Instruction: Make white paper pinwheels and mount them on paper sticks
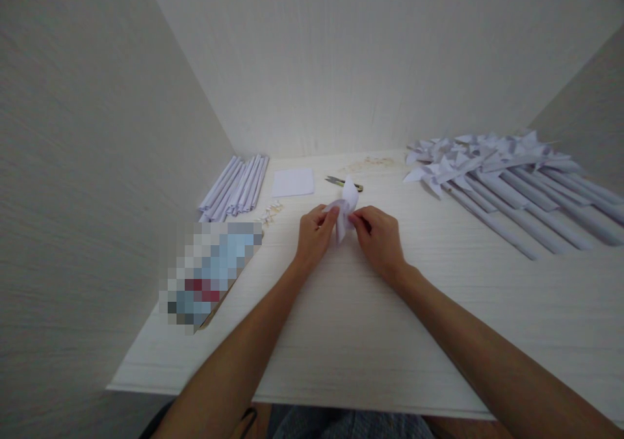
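Note:
A small folded piece of white paper [344, 212] is held up over the middle of the white table [341, 335]. My left hand [314, 236] pinches its left side with thumb and fingers. My right hand [379, 239] pinches its right side. The two hands almost touch around the paper. Just behind the paper lie small scissors [342, 182], and to their left a flat white paper square [293, 182].
A bundle of rolled white paper sticks [236, 187] lies at the back left. Several finished paper pinwheels on sticks [502, 179] lie spread at the right. A blurred-out flat object [210, 271] rests near the left edge. Walls enclose the table on three sides.

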A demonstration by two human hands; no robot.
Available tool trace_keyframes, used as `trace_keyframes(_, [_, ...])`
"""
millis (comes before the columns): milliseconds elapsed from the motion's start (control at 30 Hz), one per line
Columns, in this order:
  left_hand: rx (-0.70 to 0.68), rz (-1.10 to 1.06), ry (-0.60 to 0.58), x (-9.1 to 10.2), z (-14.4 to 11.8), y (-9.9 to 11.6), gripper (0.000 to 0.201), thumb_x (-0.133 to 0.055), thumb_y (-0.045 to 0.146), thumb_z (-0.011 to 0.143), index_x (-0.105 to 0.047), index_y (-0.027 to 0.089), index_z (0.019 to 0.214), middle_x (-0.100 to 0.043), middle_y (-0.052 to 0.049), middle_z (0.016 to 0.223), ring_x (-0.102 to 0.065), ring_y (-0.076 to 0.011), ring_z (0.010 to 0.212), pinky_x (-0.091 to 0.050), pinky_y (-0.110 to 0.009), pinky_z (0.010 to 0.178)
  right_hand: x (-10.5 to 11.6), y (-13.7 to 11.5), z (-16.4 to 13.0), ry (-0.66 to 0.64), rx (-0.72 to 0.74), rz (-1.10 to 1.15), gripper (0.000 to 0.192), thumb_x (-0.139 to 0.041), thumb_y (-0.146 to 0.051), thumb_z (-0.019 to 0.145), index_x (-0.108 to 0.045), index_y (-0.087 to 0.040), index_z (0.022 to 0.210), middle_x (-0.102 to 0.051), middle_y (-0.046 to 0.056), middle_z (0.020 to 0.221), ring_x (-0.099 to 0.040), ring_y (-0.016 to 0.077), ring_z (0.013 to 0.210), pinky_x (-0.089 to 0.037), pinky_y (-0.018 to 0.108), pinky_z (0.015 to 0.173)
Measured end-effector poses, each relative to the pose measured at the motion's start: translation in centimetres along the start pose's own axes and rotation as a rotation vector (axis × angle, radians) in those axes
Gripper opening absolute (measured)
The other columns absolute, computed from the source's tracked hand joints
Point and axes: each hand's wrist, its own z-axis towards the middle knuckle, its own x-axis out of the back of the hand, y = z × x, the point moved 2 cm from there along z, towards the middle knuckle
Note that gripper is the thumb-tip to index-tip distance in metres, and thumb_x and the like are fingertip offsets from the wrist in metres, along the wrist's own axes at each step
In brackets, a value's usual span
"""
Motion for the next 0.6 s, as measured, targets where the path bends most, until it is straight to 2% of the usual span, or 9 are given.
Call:
trace_keyframes(100, [0.01, 0.03, 0.021, 0.02, 0.03, -0.08, 0.044, -0.043, 0.039, 0.078, -0.049, 0.016, 0.04, -0.051, 0.001, 0.049, -0.046, -0.009, 0.05, -0.036, -0.022, 0.049, 0.0, -0.01, 0.0, -0.003, 0.002, -0.002, 0.019, -0.044, -0.018, 0.079, -0.057, -0.016, 0.065, -0.06, 0.006, 0.066, -0.052, 0.0153, 0.061, -0.038, 0.027, 0.059])
trace_keyframes(333, [0.049, 0.014, 0.026, 0.03, 0.11, -0.03, 0.045, -0.042, 0.038, 0.078, -0.047, 0.017, 0.039, -0.047, 0.001, 0.041, -0.046, -0.011, 0.047, -0.037, -0.024, 0.049, 0.0, 0.02, -0.02, 0.012, 0.005, -0.008, 0.021, -0.043, -0.019, 0.079, -0.056, -0.017, 0.062, -0.059, 0.005, 0.064, -0.051, 0.0152, 0.06, -0.037, 0.027, 0.058])
trace_keyframes(600, [-0.014, 0.033, 0.0, 0.09, 0.11, -0.12, 0.039, -0.047, 0.037, 0.077, -0.054, 0.016, 0.045, -0.051, 0.001, 0.051, -0.046, -0.0093, 0.052, -0.037, -0.022, 0.049, 0.06, -0.09, -0.02, 0.001, 0.007, -0.018, 0.021, -0.044, -0.019, 0.079, -0.057, -0.017, 0.062, -0.059, 0.004, 0.063, -0.052, 0.0147, 0.059, -0.038, 0.026, 0.058])
